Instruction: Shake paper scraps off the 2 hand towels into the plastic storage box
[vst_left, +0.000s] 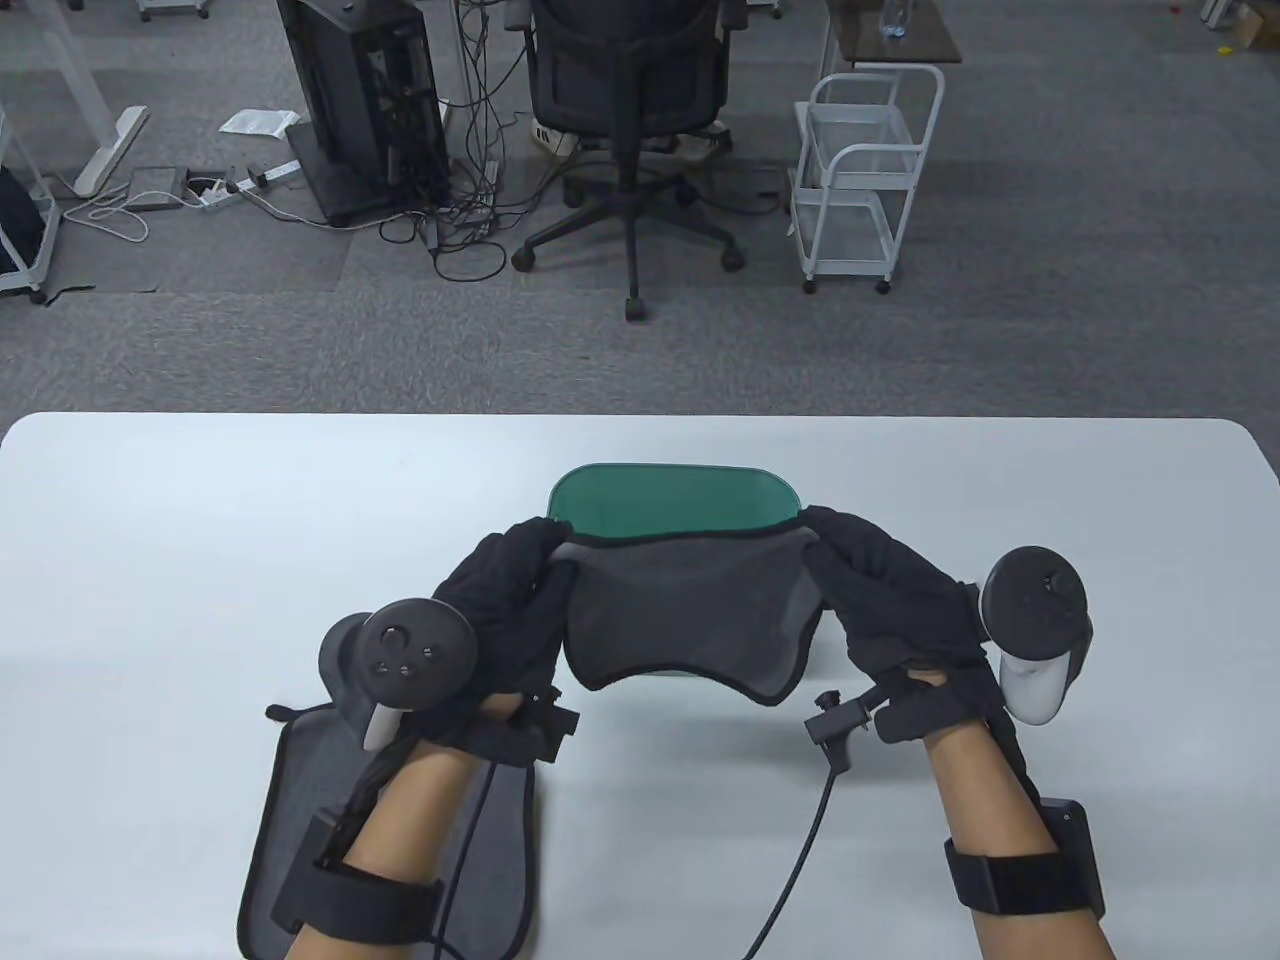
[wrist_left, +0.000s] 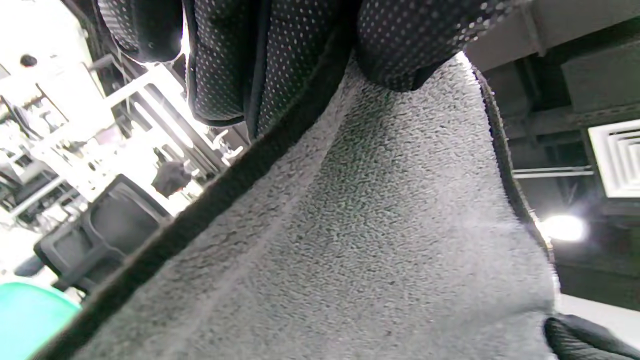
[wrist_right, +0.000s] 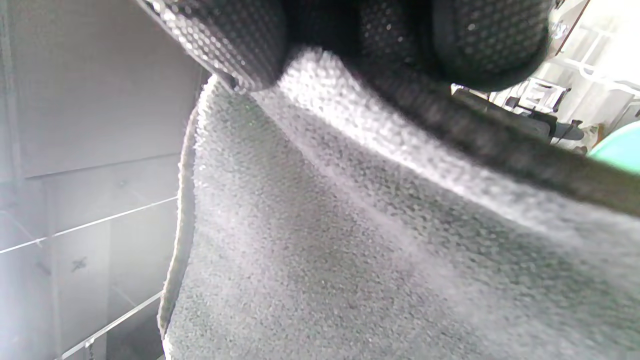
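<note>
A: Item one, progress. One grey hand towel (vst_left: 685, 620) is held up over the green plastic storage box (vst_left: 675, 500), which stands at mid-counter just beyond the hands. The second hand towel (vst_left: 290, 800) lies flat on the white counter (vst_left: 150, 560) at the near left, partly under the left forearm.

B: Scraps?

A: None visible on either towel, on the counter or in the visible part of the box. Much of the box interior is hidden behind the raised towel, so I cannot tell what it contains.

B: Stage, then?

A: By my reading, the shake-off of one towel is in hand. Whether the flat towel is finished or awaiting its turn, the views do not settle.

B: Item two, grip.

A: Left hand (vst_left: 510, 610): closed on the towel's upper left corner, fingers (wrist_left: 225, 60) curled over the dark hem with the thumb pressing the pile from the other side. Right hand (vst_left: 890, 600): the same, closed on the upper right corner, fingertips (wrist_right: 235, 40) pinching the hem.

B: Towel's condition in the hold?

A: Stretched between the two corners, top edge sagging slightly, lower edge hanging free and curved above the box. Neither hand touches the box.
</note>
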